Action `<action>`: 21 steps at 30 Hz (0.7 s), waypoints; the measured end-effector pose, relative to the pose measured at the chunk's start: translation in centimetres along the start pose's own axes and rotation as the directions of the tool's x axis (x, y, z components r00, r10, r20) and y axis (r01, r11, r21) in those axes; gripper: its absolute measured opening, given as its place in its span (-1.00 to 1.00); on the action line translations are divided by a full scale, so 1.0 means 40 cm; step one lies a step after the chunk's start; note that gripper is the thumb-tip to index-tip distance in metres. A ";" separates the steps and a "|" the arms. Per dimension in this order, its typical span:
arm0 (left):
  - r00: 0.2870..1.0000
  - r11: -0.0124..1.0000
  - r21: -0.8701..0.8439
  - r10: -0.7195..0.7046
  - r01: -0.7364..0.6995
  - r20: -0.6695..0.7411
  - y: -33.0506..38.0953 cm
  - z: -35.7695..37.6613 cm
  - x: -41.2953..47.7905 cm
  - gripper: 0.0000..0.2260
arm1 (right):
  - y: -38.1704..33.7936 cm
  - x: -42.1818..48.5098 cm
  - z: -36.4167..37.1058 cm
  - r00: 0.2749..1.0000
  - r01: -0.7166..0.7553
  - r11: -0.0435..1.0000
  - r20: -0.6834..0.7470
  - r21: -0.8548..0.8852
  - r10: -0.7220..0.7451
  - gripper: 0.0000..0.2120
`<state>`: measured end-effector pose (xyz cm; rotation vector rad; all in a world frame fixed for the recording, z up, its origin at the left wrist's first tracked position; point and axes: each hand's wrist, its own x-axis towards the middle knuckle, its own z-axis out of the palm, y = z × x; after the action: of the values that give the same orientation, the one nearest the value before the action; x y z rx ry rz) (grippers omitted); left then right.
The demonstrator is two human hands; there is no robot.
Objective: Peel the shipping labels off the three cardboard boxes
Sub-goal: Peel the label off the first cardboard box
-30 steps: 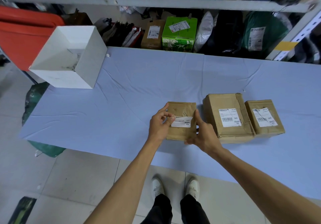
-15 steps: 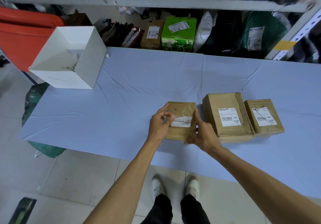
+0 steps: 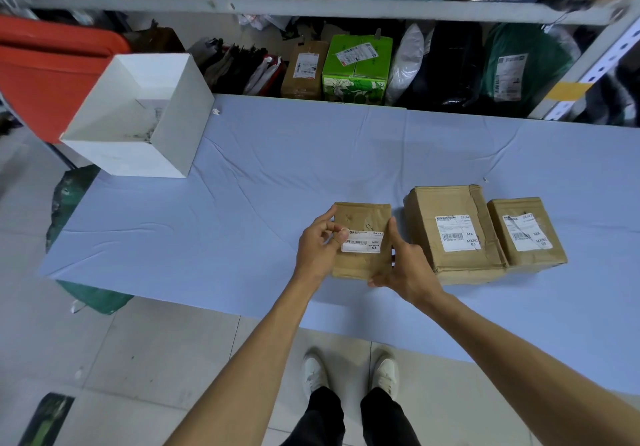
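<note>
Your left hand pinches the left edge of the white shipping label on the small brown cardboard box, near the blue-clothed table's 6 o'clock edge. Your right hand grips the box's right side. Two labelled brown cartons sit at its 3 o'clock.

Your left hand covers the left end of the label on the left box; can't tell if that end is lifted. Your right hand hides the box's near right corner. Label print too small to read. Tabletop right edge cut off.
</note>
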<state>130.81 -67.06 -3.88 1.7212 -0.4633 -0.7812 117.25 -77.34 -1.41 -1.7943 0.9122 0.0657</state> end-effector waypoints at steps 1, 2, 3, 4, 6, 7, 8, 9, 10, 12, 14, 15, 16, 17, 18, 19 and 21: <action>1.000 1.000 0.000 0.008 -0.008 0.002 0.001 -0.001 0.001 -0.88 | 0.012 0.008 0.003 1.000 0.003 1.000 0.019 0.025 -0.004 -0.20; 1.000 1.000 -0.001 0.015 -0.015 0.003 0.001 -0.003 0.002 -0.87 | 0.017 0.008 0.004 1.000 0.002 1.000 -0.013 0.007 -0.002 -0.39; 1.000 1.000 -0.002 0.014 -0.014 0.003 0.001 -0.003 0.003 -0.87 | 0.020 0.010 0.005 1.000 -0.007 1.000 -0.017 0.013 0.008 -0.52; 1.000 1.000 -0.003 0.008 -0.008 0.002 0.001 -0.003 0.003 -0.86 | 0.023 0.014 0.002 0.998 -0.045 0.998 -0.039 0.043 0.047 -0.52; 1.000 1.000 -0.016 -0.014 0.014 -0.001 0.001 0.000 0.003 -0.83 | 0.035 0.024 0.007 0.999 -0.019 1.000 -0.026 -0.024 0.018 -0.12; 1.000 0.999 -0.025 -0.020 0.020 -0.001 0.002 0.001 0.003 -0.83 | 0.047 0.029 0.010 1.000 0.024 0.996 -0.002 -0.086 -0.025 0.08; 1.000 0.999 -0.032 -0.022 0.022 -0.003 0.003 0.001 0.003 -0.82 | 0.041 0.026 0.010 1.000 0.028 0.992 0.006 -0.123 -0.028 0.19; 1.000 0.999 -0.035 -0.022 0.022 -0.002 0.004 0.001 0.004 -0.82 | 0.050 0.032 0.013 0.999 0.036 0.988 0.016 -0.148 -0.034 0.24; 1.000 0.999 -0.037 -0.023 0.022 -0.003 0.005 0.001 0.003 -0.82 | 0.052 0.033 0.013 0.999 0.038 0.988 0.017 -0.151 -0.035 0.26; 1.000 0.998 -0.051 -0.022 0.022 0.002 0.005 -0.001 0.003 -0.83 | 0.056 0.040 0.015 0.999 0.042 0.989 0.005 -0.141 -0.042 0.28; 1.000 0.998 -0.065 -0.022 0.022 -0.001 0.001 -0.002 0.006 -0.88 | 0.062 0.044 0.015 1.000 0.022 0.991 -0.001 -0.135 -0.022 0.28; 1.000 0.998 -0.066 -0.023 0.023 -0.002 0.001 -0.003 0.008 -0.90 | 0.064 0.046 0.015 1.000 0.016 0.990 -0.008 -0.139 -0.017 0.28; 1.000 0.998 -0.061 -0.025 0.024 -0.006 0.000 -0.004 0.011 -0.87 | 0.065 0.047 0.015 1.000 0.011 0.990 -0.006 -0.139 -0.012 0.28; 0.999 0.997 -0.066 -0.035 0.034 -0.005 -0.001 -0.004 0.014 -0.85 | 0.067 0.048 0.017 1.000 0.018 0.990 -0.006 -0.138 -0.019 0.28; 0.999 0.997 -0.066 -0.044 0.044 -0.001 -0.002 -0.004 0.017 -0.87 | 0.069 0.049 0.017 1.000 0.026 0.990 -0.007 -0.141 -0.027 0.28; 0.999 0.996 -0.069 -0.050 0.050 0.004 -0.003 -0.004 0.019 -0.89 | 0.071 0.051 0.017 0.999 0.033 0.990 -0.010 -0.139 -0.035 0.28; 0.998 0.997 -0.057 -0.055 0.056 0.009 -0.007 -0.004 0.021 -0.88 | 0.072 0.051 0.017 0.999 0.042 0.988 -0.014 -0.148 -0.045 0.28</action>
<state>131.47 -67.42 -4.33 1.6841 -0.3962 -0.8338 117.21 -78.29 -4.90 -1.9541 0.8997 0.0922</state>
